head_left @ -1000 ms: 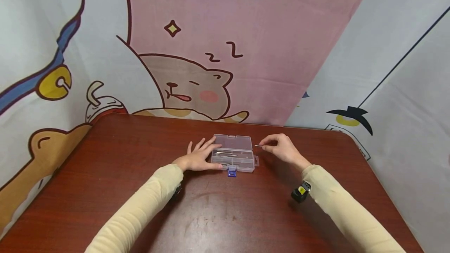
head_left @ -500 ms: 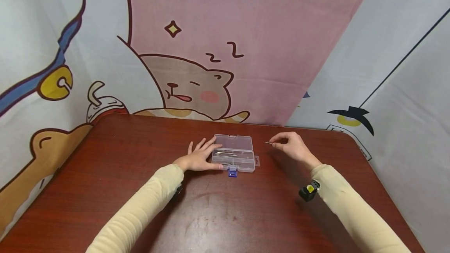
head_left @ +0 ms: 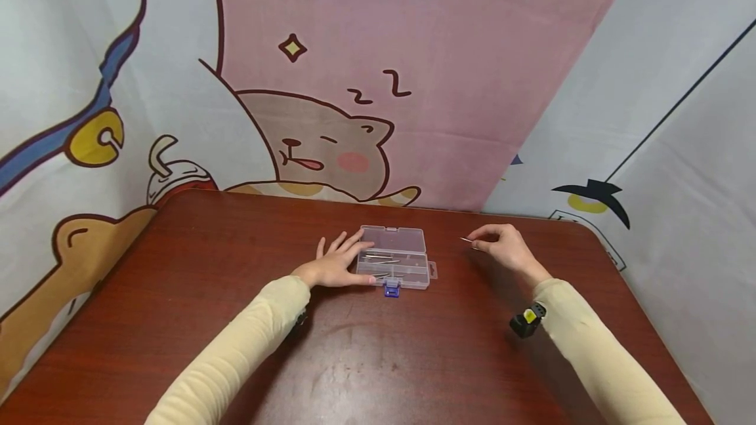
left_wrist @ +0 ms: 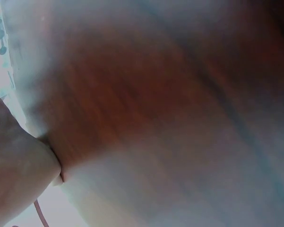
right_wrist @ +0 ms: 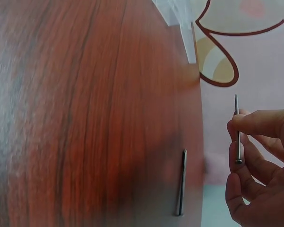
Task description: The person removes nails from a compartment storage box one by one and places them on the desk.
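My right hand (head_left: 509,249) pinches a metal nail (right_wrist: 237,130) between thumb and fingers, above the table to the right of the box. In the right wrist view the nail's point is up and its head down. A second nail (right_wrist: 182,184) lies on the table below that hand. A clear plastic box (head_left: 392,240) stands with its lid back, and several nails (head_left: 378,257) lie in its compartments. My left hand (head_left: 332,269) rests on the box's left side with fingers spread. In the left wrist view only part of that hand (left_wrist: 19,165) shows, blurred.
The brown wooden table (head_left: 354,359) reaches to a patterned cloth (head_left: 449,84) hung behind it. A blue latch (head_left: 392,289) sticks out at the box's front, and a clear hanging tab (head_left: 433,270) at its right side.
My right hand has moved to the right, away from the box, with the nail still pinched. The left hand has stayed on the box.
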The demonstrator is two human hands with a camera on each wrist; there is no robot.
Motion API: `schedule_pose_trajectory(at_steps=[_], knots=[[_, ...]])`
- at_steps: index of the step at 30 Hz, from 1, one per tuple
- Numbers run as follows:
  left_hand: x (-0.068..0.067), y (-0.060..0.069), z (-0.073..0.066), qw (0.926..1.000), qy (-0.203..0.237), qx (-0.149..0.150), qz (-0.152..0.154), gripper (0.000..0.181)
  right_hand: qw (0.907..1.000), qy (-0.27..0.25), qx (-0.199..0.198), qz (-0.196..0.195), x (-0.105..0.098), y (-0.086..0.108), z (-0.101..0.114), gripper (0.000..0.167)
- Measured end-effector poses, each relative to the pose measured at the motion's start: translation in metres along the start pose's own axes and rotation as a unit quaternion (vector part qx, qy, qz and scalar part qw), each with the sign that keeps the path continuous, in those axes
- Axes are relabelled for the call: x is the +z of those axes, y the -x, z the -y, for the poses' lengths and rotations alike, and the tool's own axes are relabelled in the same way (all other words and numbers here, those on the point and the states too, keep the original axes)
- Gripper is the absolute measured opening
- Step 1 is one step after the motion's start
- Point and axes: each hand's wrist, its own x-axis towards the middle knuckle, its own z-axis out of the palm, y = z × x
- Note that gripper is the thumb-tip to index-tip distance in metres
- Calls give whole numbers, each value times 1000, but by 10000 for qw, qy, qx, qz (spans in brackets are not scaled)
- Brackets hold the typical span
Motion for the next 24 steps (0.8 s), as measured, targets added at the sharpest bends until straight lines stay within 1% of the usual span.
schedule_pose_trajectory(at_steps=[5,13,17,24], knots=[[-1,1,-1,10000,38,31,7,83,9999,-39,112,-80,-2,0,-10,14],[1,0,2,10000,48,65,-41,83,9992,-88,374,-67,-4,0,-25,15],[0,0,0,10000,38,57,-65,82,9989,-85,451,-75,-6,0,-31,15],[0,1,-1,10000,16,12,-22,83,9990,-12,441,-87,-9,1,-41,15]])
